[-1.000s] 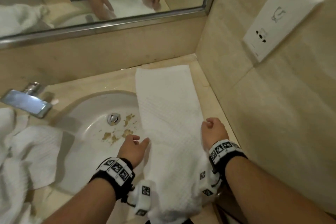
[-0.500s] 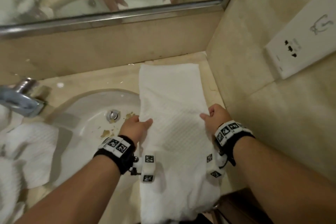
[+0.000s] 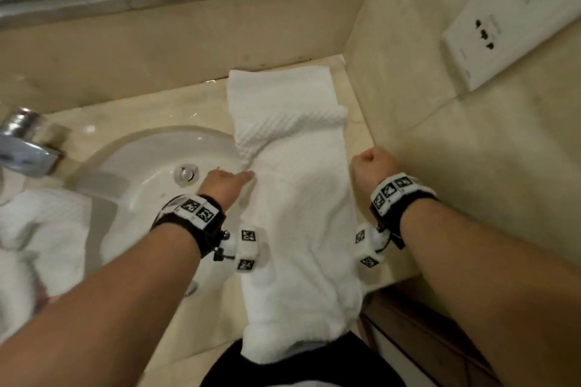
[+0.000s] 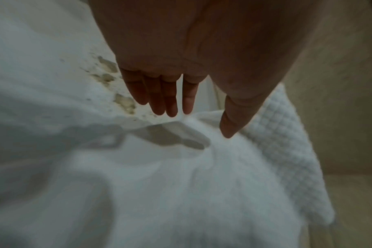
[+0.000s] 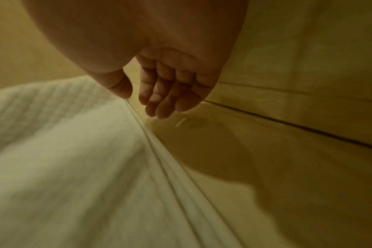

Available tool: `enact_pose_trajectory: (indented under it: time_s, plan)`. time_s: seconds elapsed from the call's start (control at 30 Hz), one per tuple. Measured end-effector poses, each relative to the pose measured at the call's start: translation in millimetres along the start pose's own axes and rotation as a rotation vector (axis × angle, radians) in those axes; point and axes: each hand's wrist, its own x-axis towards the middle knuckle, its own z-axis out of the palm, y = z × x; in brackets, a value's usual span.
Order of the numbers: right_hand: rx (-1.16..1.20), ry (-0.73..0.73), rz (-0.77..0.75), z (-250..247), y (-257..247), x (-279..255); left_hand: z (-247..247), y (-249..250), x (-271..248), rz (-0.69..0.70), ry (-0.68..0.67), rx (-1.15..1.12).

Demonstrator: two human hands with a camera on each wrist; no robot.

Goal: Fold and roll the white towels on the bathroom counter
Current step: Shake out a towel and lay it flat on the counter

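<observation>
We see one long white towel (image 3: 298,214) laid down the centre of the frame on the beige tabletop (image 3: 201,104), its near end hanging over the front edge, a fold bunched across its upper part. Left hand (image 3: 224,184) at the towel's left edge, fingers (image 4: 170,100) straight, released, tips seemingly just touching the cloth (wrist view is blurred). Right hand (image 3: 371,166) beside the right edge, fingers (image 5: 159,94) loosely curled, holding nothing. Sink (image 3: 141,173) at centre left; more white towels (image 3: 41,245) at far left.
</observation>
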Motion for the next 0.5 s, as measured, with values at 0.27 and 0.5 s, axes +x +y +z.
enact_pose_trajectory:
  time_s: [0.27,0.5]
  plan:
    - [-0.1,-0.147,0.043,25.2,75.2,-76.9,30.7,-79.2,-44.3,-0.034,-0.129,0.19]
    - [-0.181,-0.128,0.041,42.0,84.1,-113.2,30.2,-91.9,-68.9,-0.014,-0.121,0.155]
